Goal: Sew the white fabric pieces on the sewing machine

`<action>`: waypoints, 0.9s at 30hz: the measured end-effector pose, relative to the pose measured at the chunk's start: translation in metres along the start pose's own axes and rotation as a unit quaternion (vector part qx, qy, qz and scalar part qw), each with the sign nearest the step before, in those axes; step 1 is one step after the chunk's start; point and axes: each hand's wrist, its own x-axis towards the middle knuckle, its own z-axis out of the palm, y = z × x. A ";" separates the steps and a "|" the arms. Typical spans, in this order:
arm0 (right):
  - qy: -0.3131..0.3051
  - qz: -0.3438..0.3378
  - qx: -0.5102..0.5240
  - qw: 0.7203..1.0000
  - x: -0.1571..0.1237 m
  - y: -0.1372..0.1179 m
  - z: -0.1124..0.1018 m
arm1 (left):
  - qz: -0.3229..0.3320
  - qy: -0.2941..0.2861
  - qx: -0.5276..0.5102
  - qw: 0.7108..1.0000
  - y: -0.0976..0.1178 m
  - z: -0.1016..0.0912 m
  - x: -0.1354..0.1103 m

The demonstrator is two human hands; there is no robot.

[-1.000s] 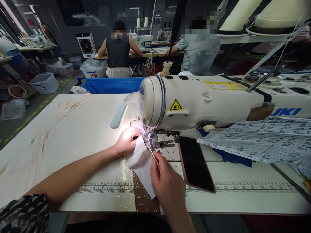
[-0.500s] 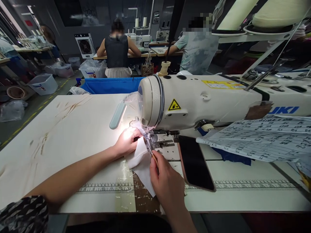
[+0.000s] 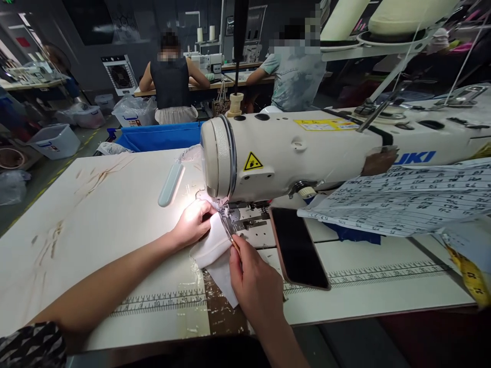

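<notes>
Although your view has just swung right, the work holds its place: your left hand [image 3: 193, 223] pinches one white cloth [image 3: 213, 245], one pair of tweezers [image 3: 229, 231] beside it is gripped by your right hand [image 3: 258, 278], one sewing machine [image 3: 276, 151] reaches over the cloth's far end, and one phone [image 3: 301, 248] lies farther right.

I see a dark-screened phone [image 3: 301, 249] lying beside written-on paper [image 3: 387, 202], a yellow tape measure [image 3: 474, 281] off to my right, and a blue bin [image 3: 161, 137] farther ahead.
</notes>
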 end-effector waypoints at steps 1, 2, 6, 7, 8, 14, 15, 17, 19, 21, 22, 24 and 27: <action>0.003 0.001 0.002 1.000 0.000 0.000 0.000 | -0.014 -0.002 -0.020 1.000 0.000 -0.001 0.000; 0.002 0.002 0.003 1.000 0.000 0.000 0.000 | -0.028 -0.002 -0.041 0.999 0.001 -0.001 0.000; -0.009 0.003 0.003 1.000 0.001 0.000 0.001 | -0.063 -0.003 -0.078 0.995 0.002 0.000 -0.001; -0.009 0.002 0.004 1.000 0.001 0.000 0.001 | -0.065 -0.003 -0.082 0.994 0.002 0.000 -0.001; -0.008 0.002 0.002 1.000 0.002 0.000 0.002 | -0.063 -0.002 -0.083 0.995 0.002 0.001 -0.001; 0.006 -0.014 -0.058 0.998 0.001 -0.001 0.004 | 0.047 0.000 0.038 0.998 -0.004 0.001 -0.001; 0.007 -0.017 -0.067 0.998 0.001 -0.001 0.004 | 0.060 -0.003 0.060 0.996 -0.004 0.001 -0.001; 0.007 -0.021 -0.078 0.997 -0.001 -0.001 0.004 | 0.072 -0.013 0.087 0.994 -0.004 0.001 -0.001; 0.009 -0.024 -0.081 0.996 -0.002 -0.001 0.003 | 0.081 -0.026 0.103 0.991 -0.003 0.001 -0.001; 0.011 -0.025 -0.081 0.996 -0.003 -0.002 0.002 | 0.089 -0.037 0.113 0.989 -0.003 0.000 0.000; 0.012 -0.023 -0.080 0.996 -0.003 -0.003 0.002 | 0.093 -0.043 0.116 0.988 -0.003 -0.002 0.001; 0.014 -0.020 -0.077 0.997 -0.002 -0.003 0.003 | 0.108 -0.062 0.115 0.986 -0.004 -0.006 0.003; 0.018 -0.018 -0.074 0.997 -0.001 -0.003 0.002 | 0.141 -0.106 0.095 0.980 -0.006 -0.015 0.007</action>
